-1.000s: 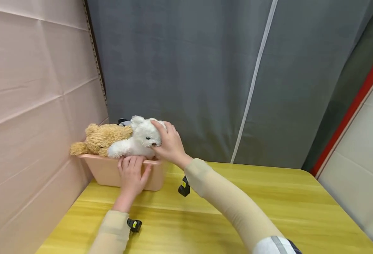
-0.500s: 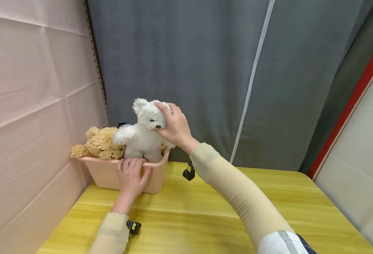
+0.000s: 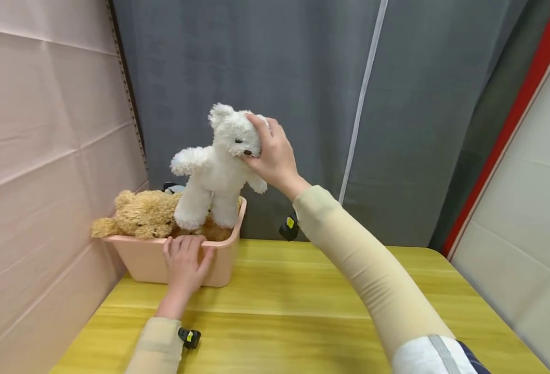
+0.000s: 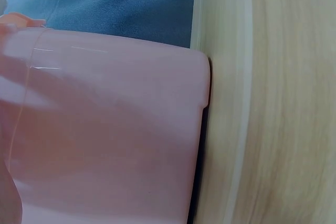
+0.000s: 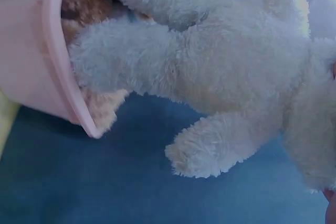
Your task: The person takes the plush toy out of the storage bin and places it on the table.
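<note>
A white teddy bear [image 3: 221,169] hangs upright over the pink plastic bin [image 3: 144,262], its feet overlapping the bin's opening in the head view. My right hand [image 3: 277,158] grips the bear by its head, thumb near the muzzle and fingers over the top. In the right wrist view the bear's body [image 5: 236,56] fills much of the picture, with one leg close to the bin's rim [image 5: 58,35]. My left hand [image 3: 186,259] rests on the bin's front rim, fingers over the edge and thumb against the outer wall. The bin's outer wall [image 4: 110,124] dominates the left wrist view.
Inside the bin lie a tan plush toy [image 3: 146,213], brown plush [image 3: 214,228] and something black and white [image 3: 173,187] at the back. The bin stands on a wooden table [image 3: 303,296] beside a pink wall covering [image 3: 46,182]. A grey curtain [image 3: 279,67] hangs behind.
My right hand has lifted the white teddy bear up out of the bin, slightly rightward, so its body and legs now show. Brown plush beneath has come into view. My left hand stays on the rim.
</note>
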Action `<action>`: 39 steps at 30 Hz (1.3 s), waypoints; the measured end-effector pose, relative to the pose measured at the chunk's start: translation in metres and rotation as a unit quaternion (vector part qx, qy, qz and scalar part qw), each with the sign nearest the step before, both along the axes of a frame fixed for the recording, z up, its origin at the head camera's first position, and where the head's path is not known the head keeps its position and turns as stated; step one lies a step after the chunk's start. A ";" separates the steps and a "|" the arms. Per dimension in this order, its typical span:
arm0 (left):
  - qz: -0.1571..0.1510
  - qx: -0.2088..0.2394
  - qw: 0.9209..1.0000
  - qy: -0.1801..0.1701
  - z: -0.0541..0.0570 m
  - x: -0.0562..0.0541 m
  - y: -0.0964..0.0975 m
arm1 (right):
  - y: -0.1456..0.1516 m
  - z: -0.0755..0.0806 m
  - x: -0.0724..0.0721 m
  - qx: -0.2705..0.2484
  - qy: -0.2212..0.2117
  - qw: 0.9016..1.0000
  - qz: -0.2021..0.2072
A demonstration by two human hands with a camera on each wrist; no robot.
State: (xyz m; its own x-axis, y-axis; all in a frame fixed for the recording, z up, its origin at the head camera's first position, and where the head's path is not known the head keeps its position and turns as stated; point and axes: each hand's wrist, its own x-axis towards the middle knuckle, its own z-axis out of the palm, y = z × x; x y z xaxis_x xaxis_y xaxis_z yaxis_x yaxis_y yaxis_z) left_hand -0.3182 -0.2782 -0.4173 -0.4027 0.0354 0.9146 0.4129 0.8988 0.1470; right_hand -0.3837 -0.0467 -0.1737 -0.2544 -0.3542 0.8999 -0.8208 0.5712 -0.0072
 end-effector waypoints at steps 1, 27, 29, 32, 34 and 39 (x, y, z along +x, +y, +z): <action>-0.001 0.000 1.000 0.004 0.001 0.000 -0.001 | 0.003 0.004 0.000 -0.001 0.004 1.000 -0.002; 0.026 -0.012 1.000 0.004 0.004 0.003 -0.023 | 0.083 -0.004 -0.022 0.064 -0.053 0.991 -0.106; 0.029 -0.018 0.999 -0.002 0.003 0.003 -0.022 | 0.087 -0.012 -0.026 0.070 -0.059 0.990 -0.109; 0.031 -0.023 0.999 -0.005 0.001 0.002 -0.019 | 0.092 -0.025 -0.033 0.085 -0.066 0.988 -0.114; 0.032 -0.024 0.999 -0.004 -0.001 0.003 -0.016 | 0.093 -0.034 -0.038 0.094 -0.073 0.986 -0.116; 0.029 -0.020 0.999 0.007 -0.003 0.001 -0.010 | 0.093 -0.055 -0.048 0.102 -0.101 0.983 -0.118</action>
State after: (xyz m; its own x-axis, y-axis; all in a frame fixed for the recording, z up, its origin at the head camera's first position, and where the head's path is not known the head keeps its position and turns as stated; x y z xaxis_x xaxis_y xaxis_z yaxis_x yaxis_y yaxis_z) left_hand -0.3168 -0.2881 -0.4208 -0.3920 0.0502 0.9186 0.3624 0.9262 0.1041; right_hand -0.4314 0.0464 -0.2288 -0.5175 -0.4317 0.7388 -0.6590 0.7518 -0.0222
